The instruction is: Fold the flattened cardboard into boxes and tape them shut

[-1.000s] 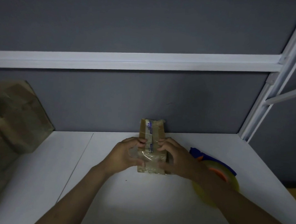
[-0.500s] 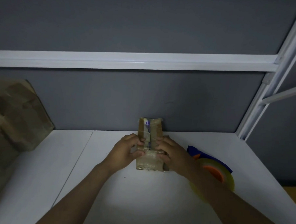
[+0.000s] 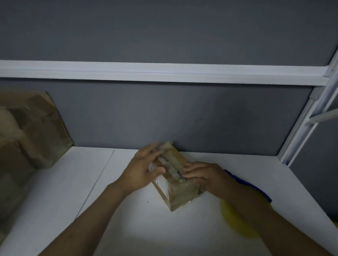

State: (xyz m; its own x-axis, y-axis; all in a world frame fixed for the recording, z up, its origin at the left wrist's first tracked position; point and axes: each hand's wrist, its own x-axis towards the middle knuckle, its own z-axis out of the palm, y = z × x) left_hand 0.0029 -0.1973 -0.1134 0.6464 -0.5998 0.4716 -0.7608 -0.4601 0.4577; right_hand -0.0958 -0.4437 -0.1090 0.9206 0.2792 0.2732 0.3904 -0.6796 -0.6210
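A small brown cardboard box (image 3: 178,192), wrapped in shiny clear tape, sits on the white table (image 3: 141,232) near the grey back wall, turned so one corner points at me. My left hand (image 3: 143,170) lies along the box's left side with fingers stretched over the top and thumb across the near face. My right hand (image 3: 203,174) holds the right side, fingers resting on the taped top seam and thumb curled round the edge. A yellow tape roll in a blue dispenser (image 3: 237,220) lies under my right forearm, mostly hidden.
Larger taped cardboard boxes (image 3: 28,134) are stacked at the left end of the table against the wall. A white frame post (image 3: 306,121) rises at the back right corner. The table's right edge runs diagonally behind my right arm.
The box has been turned from square-on to corner-on. My left hand slid along its left side toward the far end and my right hand moved to the right edge.
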